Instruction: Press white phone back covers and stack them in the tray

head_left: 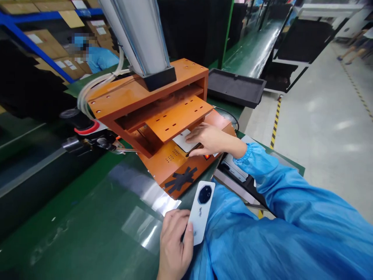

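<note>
My left hand point(176, 243) grips a white phone back cover point(201, 216) by its lower left edge, thumb on its face. A dark round camera area shows near its upper end. My right hand point(208, 139) reaches under the plate of an orange press point(163, 126). Its fingers rest on a second white panel point(184, 140), which lies on the press bed. Thumb and fingers are apart at the panel's right side; whether they grip its edge is hard to see. Part of that panel is hidden by the hand and the upper plate.
A large cylinder point(136, 35) rises from the press, with hoses at its left. Beside my right sleeve, a box point(233, 181) holds similar panels. A black tray point(236, 87) lies behind the press. The green bench point(87, 229) extends left; another person point(100, 58) is near shelves.
</note>
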`<state>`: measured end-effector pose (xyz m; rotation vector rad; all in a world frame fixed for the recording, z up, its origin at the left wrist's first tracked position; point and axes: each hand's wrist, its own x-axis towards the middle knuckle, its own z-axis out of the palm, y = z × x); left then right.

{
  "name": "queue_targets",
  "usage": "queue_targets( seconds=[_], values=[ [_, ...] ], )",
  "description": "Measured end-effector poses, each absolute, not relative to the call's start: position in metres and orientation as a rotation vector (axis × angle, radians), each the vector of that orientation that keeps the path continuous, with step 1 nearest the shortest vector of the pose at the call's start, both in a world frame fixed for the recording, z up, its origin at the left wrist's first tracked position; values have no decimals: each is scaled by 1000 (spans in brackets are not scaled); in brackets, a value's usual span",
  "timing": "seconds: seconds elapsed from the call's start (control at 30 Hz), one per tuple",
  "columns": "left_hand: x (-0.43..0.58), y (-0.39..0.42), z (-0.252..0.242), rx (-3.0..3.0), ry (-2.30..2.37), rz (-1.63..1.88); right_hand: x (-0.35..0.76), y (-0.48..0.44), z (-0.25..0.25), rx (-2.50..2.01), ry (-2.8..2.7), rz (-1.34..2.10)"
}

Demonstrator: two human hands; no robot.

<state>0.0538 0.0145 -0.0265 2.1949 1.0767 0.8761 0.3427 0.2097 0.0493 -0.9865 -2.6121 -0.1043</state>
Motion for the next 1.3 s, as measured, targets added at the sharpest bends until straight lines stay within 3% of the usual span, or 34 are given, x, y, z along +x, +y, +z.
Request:
queue_targets(
  seconds=[0.13,0.37,0.53,0.77,0.9,1.07,1.13,1.3],
  values=[
    [61,28,-28,2393,1079,841,339,195,38,-985,-2514,-72],
    [70,50,-44,2741,1199,908,386,123,-42,-1519,-1509,-269],
    [73,55,-50,2796,1236,899,415,102,-77,-1660,-1534,-274],
    [79,55,-45,2777,1286,861,427,113,-71,-1741,-1739,-248],
    [78,43,-41,2742,1174,1023,422,82,-59,-1516,-1679,53],
    [100,17,-56,2467,1094,1073,365,1,-65,-1122,-1597,1157],
    [112,13,-67,2470,1020,976,348,-18,-79,-1220,-1461,1187],
    [111,16,-87,2514,860,769,424,-42,-116,-1816,-1187,788]
  ],
)
